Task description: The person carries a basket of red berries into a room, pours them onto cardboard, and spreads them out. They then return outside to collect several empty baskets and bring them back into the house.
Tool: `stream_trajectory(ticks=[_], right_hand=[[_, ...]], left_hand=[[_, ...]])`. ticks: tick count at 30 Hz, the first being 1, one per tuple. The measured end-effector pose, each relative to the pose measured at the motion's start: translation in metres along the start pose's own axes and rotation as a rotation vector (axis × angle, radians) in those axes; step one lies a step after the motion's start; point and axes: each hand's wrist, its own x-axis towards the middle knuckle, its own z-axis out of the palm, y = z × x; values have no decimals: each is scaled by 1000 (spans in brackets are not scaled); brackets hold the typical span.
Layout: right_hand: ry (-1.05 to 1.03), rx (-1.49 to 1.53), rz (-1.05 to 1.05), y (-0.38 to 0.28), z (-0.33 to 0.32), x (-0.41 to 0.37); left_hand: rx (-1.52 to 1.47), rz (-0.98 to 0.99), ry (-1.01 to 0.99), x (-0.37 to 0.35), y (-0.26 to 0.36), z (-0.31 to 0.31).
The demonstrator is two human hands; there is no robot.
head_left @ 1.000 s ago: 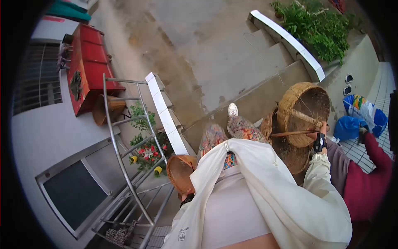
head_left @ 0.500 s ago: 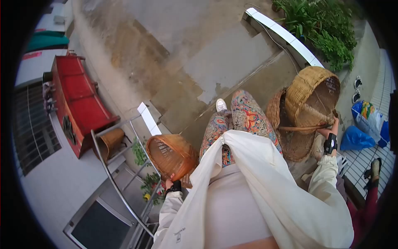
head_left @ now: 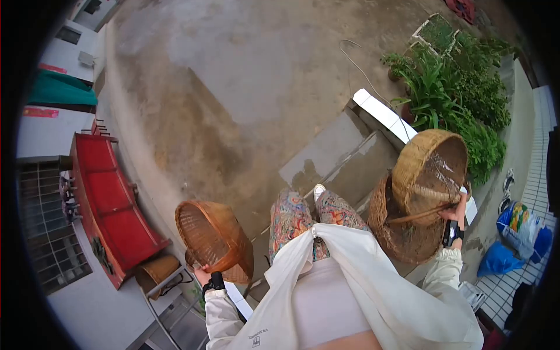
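Observation:
My left hand (head_left: pixel 202 274) grips the rim of an orange-brown woven basket (head_left: pixel 211 236), held out to my left with its opening turned toward me. My right hand (head_left: pixel 452 212) holds a stack of two tan wicker baskets (head_left: pixel 424 178) by a wooden handle; the inner one faces me, the outer, flatter one (head_left: pixel 402 236) hangs behind it. A black band sits on each wrist. My patterned trousers and one white shoe (head_left: pixel 318 191) show below, above concrete steps (head_left: pixel 344 157).
A red cabinet (head_left: pixel 108 204) stands at the left wall with another basket (head_left: pixel 154 269) beside it. A metal rack (head_left: pixel 160 309) is at lower left. Green plants (head_left: pixel 461 105) line a white-tiled ledge (head_left: pixel 385 114). Blue bags (head_left: pixel 513 239) lie at right on tiles.
The view has swung forward toward the open yard. My left hand has lifted the orange-brown basket higher and outward. The red-sleeved person at right has left the view.

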Motion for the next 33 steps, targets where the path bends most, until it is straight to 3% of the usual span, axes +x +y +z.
stream_trajectory(ticks=[2,5,7,9,10,13,14,18,20,22,24,25,26,27,29,31,33], right_hand=[[104,70,3,0,62,28],[84,42,-21,-15,135,67],[80,134,-57,-21,196,79],[-68,104,-51,-31,241,118],[-136,87,-48,-33,272,122],[-15,-8,-146,-56,337,183],[35,15,-178,-61,373,199],[-46,153,-227,-87,465,277],[31,153,-272,-101,520,331],[-18,137,-297,-119,593,396],[-165,123,-156,-130,706,430],[-76,75,-205,-134,740,464],[0,47,-153,-145,750,526],[69,-39,-130,-147,761,541],[-9,-15,-120,-175,854,563],[-180,83,-137,-211,979,594],[-22,170,-134,-242,1042,617]], left_hand=[[-21,33,8,-4,8,76],[-38,146,16,-74,27,228],[-4,177,-12,-68,34,307],[87,202,-32,-38,31,399],[97,165,-141,-22,31,446],[198,134,-284,9,32,566],[195,144,-118,-16,34,627],[238,125,-165,41,60,785],[234,135,-156,61,58,867],[199,131,-238,157,48,941],[244,161,-284,125,41,1026],[142,170,-102,78,31,1078],[110,159,-72,66,27,1113],[140,158,-99,59,31,1117],[105,236,-116,45,36,1187],[55,191,-123,34,56,1272],[96,202,-139,35,65,1345]])
